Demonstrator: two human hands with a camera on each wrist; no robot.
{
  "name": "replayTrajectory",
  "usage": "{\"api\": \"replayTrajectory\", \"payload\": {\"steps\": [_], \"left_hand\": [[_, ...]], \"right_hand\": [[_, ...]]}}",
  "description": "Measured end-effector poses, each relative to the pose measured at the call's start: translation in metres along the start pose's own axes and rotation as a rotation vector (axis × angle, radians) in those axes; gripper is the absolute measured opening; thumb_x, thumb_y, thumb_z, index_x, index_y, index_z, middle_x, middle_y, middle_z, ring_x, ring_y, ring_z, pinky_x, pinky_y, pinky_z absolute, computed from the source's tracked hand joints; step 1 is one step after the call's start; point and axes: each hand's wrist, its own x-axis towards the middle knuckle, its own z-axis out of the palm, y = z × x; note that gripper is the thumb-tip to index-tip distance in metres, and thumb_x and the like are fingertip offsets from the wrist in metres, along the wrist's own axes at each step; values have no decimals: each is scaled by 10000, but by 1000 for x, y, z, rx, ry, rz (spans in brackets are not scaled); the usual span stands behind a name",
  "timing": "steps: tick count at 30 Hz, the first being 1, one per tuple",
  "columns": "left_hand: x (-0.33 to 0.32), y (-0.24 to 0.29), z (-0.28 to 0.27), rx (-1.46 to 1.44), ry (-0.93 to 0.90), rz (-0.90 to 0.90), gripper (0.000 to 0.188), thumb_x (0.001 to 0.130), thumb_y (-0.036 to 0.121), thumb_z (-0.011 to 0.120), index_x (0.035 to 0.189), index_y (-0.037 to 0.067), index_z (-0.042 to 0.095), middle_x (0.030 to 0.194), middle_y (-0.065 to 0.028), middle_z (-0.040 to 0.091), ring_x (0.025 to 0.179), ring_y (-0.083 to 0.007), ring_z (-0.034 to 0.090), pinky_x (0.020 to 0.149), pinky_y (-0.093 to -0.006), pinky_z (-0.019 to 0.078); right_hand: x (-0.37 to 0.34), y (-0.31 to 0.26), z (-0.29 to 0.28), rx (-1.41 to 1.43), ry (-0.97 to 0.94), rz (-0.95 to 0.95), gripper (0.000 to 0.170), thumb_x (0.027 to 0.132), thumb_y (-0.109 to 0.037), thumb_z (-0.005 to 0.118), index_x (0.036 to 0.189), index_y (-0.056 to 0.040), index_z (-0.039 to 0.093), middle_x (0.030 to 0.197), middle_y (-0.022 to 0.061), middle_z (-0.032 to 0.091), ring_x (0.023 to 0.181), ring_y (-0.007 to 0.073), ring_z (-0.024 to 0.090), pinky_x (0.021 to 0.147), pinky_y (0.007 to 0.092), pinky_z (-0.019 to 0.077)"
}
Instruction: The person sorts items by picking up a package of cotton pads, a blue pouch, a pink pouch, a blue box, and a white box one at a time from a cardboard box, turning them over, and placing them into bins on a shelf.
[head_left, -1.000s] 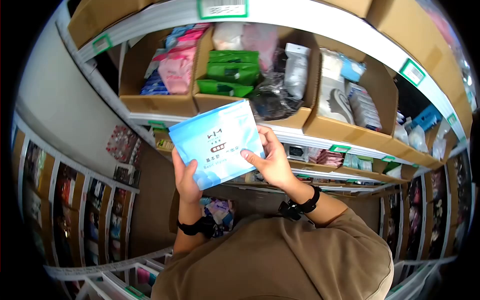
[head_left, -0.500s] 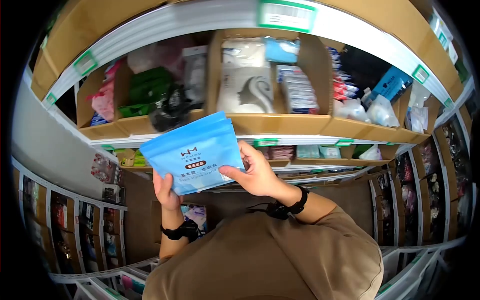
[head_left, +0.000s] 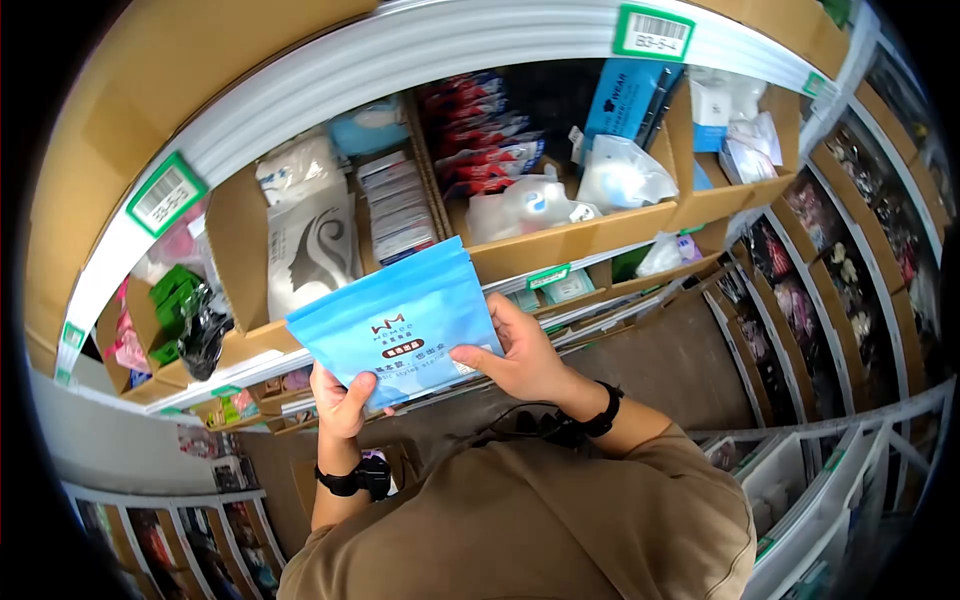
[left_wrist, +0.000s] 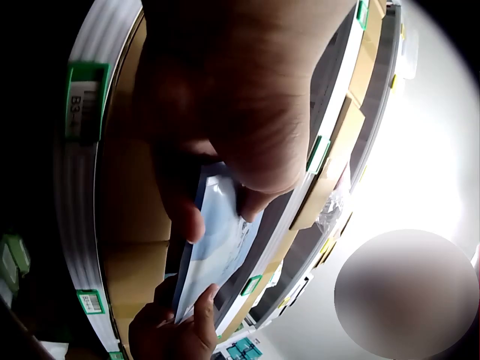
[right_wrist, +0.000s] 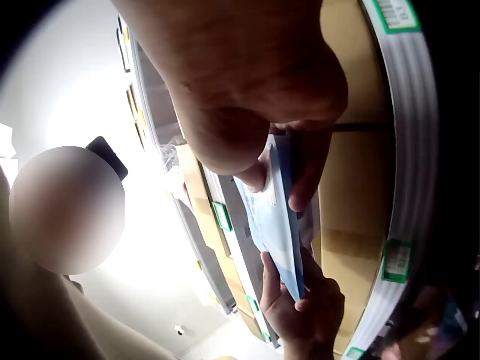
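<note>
Before the person's chest, facing the shelving, a light blue pouch is held in both hands. The left hand pinches its lower left corner, while the right hand grips its right edge, thumb laid across the front. Only the head view shows the printed face — dark logo and lettering — and the packets filling the cardboard bins beyond. Both wrist views catch the pouch nearly edge-on instead, with fingers round behind it, and take in the bright ceiling. A shelf label reads B3-5-4 from the head; another label, in the left wrist view, is legible only in part. The right thumb covers some of the small print, the pouch's back is hidden from the head camera, and the near hand — seen from the left wrist — is mostly in shadow.
</note>
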Motion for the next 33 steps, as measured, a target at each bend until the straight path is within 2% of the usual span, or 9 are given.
{"api": "replayTrajectory", "payload": {"steps": [3,4,5,11,25,29,30,31,33], "left_hand": [[12,-2,9,-44,-32,-13,532,914,168,657,1309,-45,371,1064,-208,627,701,-225,677,433,-286,554],[11,-13,-2,22,-33,-16,659,903,198,667,1390,-28,285,1143,-203,582,710,-227,663,381,-270,514],[13,-16,-2,13,-55,-20,659,903,198,667,1390,-28,285,1143,-203,582,710,-227,663,381,-270,514],[27,-24,7,-149,-172,-75,526,932,157,624,1333,-26,337,1115,-213,606,744,-236,685,475,-296,569],[38,-30,3,-169,-301,-112,508,976,182,543,1348,-34,274,1167,-228,585,877,-284,684,554,-314,585],[46,-46,12,-220,-378,-104,502,971,167,544,1346,-37,281,1179,-222,576,819,-268,677,539,-332,568],[46,-40,18,-231,-369,-155,508,953,160,571,1342,-49,319,1195,-193,575,894,-238,651,676,-347,559],[47,-46,18,-233,-378,-158,508,953,160,571,1342,-49,319,1195,-193,575,894,-238,651,676,-347,559],[48,-60,16,-12,-323,1,515,933,162,604,1333,-60,367,1218,-158,572,1021,-206,599,852,-342,500]], "right_hand": [[-13,-1,-5,-69,66,6,224,892,-70,701,983,-34,499,814,-16,560,753,21,505,666,205,443],[-17,3,-6,-88,78,-24,225,885,-47,702,987,-32,502,810,-15,561,752,18,503,662,210,440],[-20,3,-4,-98,100,-29,225,885,-47,702,987,-32,502,810,-15,561,752,18,503,662,210,440],[-33,2,4,-187,277,-28,209,887,-30,691,964,-40,497,794,-20,549,768,26,510,689,216,438],[-31,-5,11,-264,303,14,198,908,-65,677,1010,-35,510,874,-6,568,831,36,519,725,222,442],[-38,-14,3,-234,368,-19,190,910,-57,673,1008,-36,512,863,-6,572,830,42,524,728,227,447],[-40,-16,-1,-252,372,-19,193,910,-64,674,1012,-35,513,861,-6,567,830,41,519,727,225,444],[-42,-18,-6,-269,373,-18,197,911,-71,676,1015,-35,513,859,-6,563,831,40,514,727,223,442],[-43,-18,-22,-309,365,-18,201,913,-81,676,1020,-33,512,861,-4,564,832,41,511,729,224,441]]}}
